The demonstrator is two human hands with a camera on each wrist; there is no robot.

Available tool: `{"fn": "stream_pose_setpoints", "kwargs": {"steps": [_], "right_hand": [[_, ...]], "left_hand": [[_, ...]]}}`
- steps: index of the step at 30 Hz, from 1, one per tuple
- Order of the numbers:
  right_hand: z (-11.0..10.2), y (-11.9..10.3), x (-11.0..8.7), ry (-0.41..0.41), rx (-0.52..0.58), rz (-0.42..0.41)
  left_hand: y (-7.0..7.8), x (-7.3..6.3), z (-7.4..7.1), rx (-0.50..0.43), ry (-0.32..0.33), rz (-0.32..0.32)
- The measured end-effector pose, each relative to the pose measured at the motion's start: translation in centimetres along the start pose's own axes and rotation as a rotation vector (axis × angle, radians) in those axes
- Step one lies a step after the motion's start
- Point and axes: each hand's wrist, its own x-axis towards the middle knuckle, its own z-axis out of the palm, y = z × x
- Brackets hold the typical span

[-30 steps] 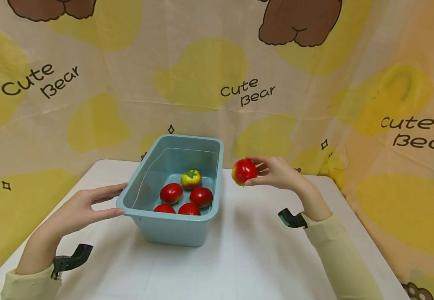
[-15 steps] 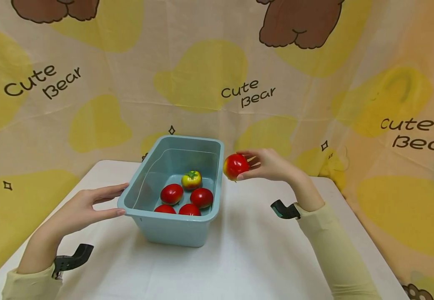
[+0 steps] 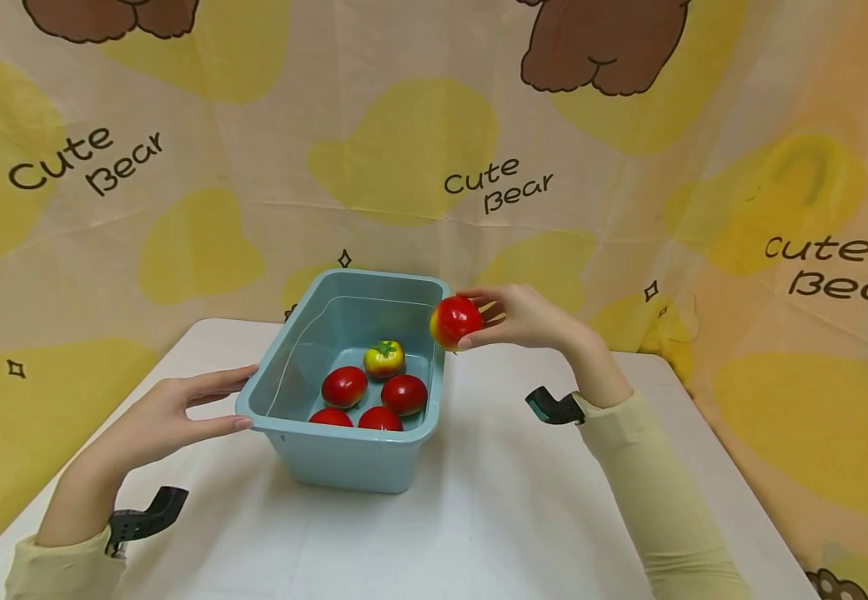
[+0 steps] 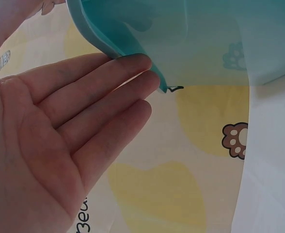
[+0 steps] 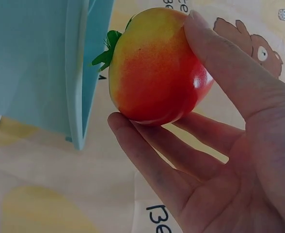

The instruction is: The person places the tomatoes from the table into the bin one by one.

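My right hand holds a red tomato between thumb and fingertips, up at the right rim of a pale blue plastic bin. In the right wrist view this tomato shows a yellow top and green leaves that point toward the bin. My left hand touches the bin's near-left corner with straight fingers, thumb lower and fingers farther up the rim. Inside the bin lie several red tomatoes, the near ones partly hidden by the front wall. Among them a yellow-topped tomato sits with its leaves up.
The bin stands on a white-covered table. Behind and beside it hangs a cloth with yellow patches, bears and lettering. Each wrist wears a black camera mount near the sleeve.
My right hand has carried the tomato leftward and slightly up, from beside the bin to overlapping its right rim. My left hand and the bin have stayed in place.
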Motion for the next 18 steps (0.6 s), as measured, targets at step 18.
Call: {"fn": "stream_pose_setpoints", "kwargs": {"steps": [18], "right_hand": [[0.0, -1.6, 2.1, -0.044, 0.034, -0.010]], "left_hand": [[-0.1, 0.0, -0.1, 0.004, 0.003, 0.008]]}}
